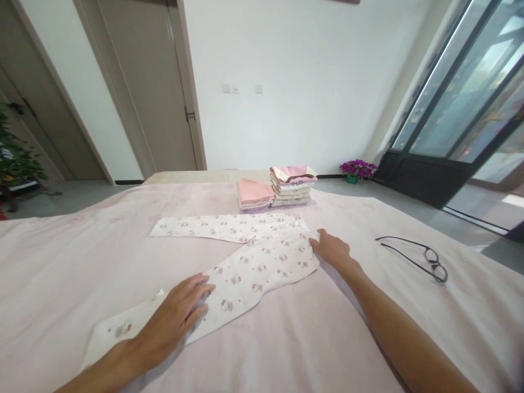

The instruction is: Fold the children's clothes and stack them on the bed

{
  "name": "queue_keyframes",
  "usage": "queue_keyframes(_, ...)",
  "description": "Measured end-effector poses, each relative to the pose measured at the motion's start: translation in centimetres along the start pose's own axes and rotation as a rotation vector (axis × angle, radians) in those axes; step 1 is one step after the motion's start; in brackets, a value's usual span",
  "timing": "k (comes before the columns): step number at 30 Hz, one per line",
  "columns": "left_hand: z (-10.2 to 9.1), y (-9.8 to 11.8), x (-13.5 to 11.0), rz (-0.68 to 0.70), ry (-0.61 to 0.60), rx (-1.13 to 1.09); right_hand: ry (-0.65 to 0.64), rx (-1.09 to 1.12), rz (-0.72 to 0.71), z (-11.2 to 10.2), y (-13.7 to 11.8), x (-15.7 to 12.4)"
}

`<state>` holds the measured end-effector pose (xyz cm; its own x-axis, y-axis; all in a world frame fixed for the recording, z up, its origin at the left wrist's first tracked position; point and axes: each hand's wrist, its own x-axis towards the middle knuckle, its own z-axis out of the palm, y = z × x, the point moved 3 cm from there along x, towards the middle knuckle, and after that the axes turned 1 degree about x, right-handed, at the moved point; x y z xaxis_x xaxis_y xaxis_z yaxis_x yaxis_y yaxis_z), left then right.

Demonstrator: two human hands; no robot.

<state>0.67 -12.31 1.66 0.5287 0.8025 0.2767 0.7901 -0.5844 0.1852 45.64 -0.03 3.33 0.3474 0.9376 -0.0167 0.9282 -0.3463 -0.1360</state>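
Observation:
White pants (262,262) printed with small cartoon kitties lie spread on the pale pink bed cover, their two legs apart and pointing left. My left hand (178,311) rests palm down on the nearer leg, fingers stretched out and slightly spread. At the waist end on the right, my right hand (332,248) touches the edge of the cloth. Its thumb and forefinger are apart, and the other fingers are partly hidden. A small white tag or bit of cloth (159,295) sticks up beside my left hand.
Beyond the pants stand a stack of folded clothes (292,188) and a lower pile with a peach cloth (254,192) on top. Black-framed glasses (426,259) lie to the right on the bed cover (303,338). Purple flowers (358,169) stand on the floor behind.

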Motion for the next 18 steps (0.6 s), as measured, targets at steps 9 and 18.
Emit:
queue_keyframes(9, 0.9, -0.6, -1.4, 0.158, -0.080, 0.167, 0.019, 0.170, -0.059, -0.6, 2.7, 1.6)
queue_keyframes(18, 0.3, 0.3, -1.6, 0.199, -0.103, 0.205, 0.224, -0.064, -0.171, -2.0, -1.5, -2.8)
